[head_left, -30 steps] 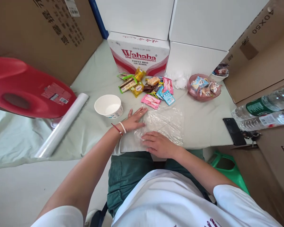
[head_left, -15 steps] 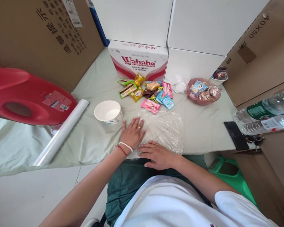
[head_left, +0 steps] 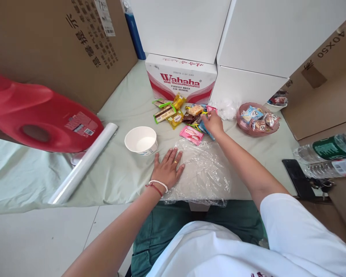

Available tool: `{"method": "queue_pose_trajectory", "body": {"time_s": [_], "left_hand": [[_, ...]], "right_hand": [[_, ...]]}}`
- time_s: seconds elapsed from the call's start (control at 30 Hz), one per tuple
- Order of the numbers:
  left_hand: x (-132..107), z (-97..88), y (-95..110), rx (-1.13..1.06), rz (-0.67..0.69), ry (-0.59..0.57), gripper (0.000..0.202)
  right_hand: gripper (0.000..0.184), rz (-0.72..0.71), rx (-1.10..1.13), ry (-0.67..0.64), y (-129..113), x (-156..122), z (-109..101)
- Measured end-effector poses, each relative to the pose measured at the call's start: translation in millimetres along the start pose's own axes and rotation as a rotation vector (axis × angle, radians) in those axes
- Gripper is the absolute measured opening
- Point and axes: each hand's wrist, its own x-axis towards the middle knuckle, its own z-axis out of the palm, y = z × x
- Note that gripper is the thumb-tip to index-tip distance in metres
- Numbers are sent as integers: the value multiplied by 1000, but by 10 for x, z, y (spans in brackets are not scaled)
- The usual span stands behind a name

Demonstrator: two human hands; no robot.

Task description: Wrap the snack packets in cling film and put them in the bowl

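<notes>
My left hand (head_left: 167, 169) lies flat with fingers spread on a crinkled sheet of clear plastic film (head_left: 204, 173) at the table's near edge. My right hand (head_left: 212, 122) reaches over the right side of a pile of wrapped snacks. Its fingers bend down onto a blue snack packet (head_left: 208, 131), and their tips are partly hidden, so any grip is unclear. Close by lie a pink wafer packet (head_left: 192, 134), a small golden cake (head_left: 196, 110) and yellow packets (head_left: 175, 118). A white paper bowl (head_left: 141, 140) stands just beyond my left hand.
A film roll (head_left: 85, 163) and a large red jug (head_left: 40, 115) are at left. Behind the snacks stands a Wahaba-like printed carton (head_left: 181, 79). At right are a pink bowl of snacks (head_left: 258, 129), a phone (head_left: 298, 179) and plastic bottles (head_left: 328, 148).
My right hand has lifted off the film and moved forward to the snack pile. My left hand stays flat on the film. The whole view has shifted slightly.
</notes>
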Motion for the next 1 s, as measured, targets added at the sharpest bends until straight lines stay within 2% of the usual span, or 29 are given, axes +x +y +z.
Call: {"method": "queue_pose_trajectory", "body": {"time_s": [0.13, 0.2, 0.27, 0.33, 0.4, 0.5, 0.53, 0.63, 0.8, 0.9, 1.0], "left_hand": [[-2, 11, -13, -12, -3, 6, 62], [-4, 12, -12, -22, -2, 8, 62], [-5, 9, -9, -28, -3, 9, 62], [-4, 4, -8, -32, -2, 10, 62], [-4, 1, -10, -33, 2, 13, 62], [-6, 5, -13, -28, 8, 23, 61], [-7, 8, -13, -26, 7, 26, 61], [-12, 18, -13, -20, 4, 36, 61], [-10, 25, -10, -9, 12, 38, 61], [-4, 34, -8, 12, 2, 38, 61], [2, 44, -7, 22, -5, 46, 60]], "right_hand": [[46, 43, 195, -138, -75, 166, 167], [45, 53, 237, -83, 57, 182, 108], [36, 28, 130, 21, 284, 169, -28], [26, 11, -38, 35, 539, 110, -170], [29, 1, -169, -36, 751, -3, -257], [49, -23, -275, -167, 914, -218, -279], [50, -34, -298, -210, 931, -277, -283], [36, -70, -345, -310, 915, -347, -384], [23, -164, -503, -341, 784, -66, -755], [29, -177, -616, -419, 651, 135, -789], [45, -198, -678, -497, 519, 204, -655]]}}
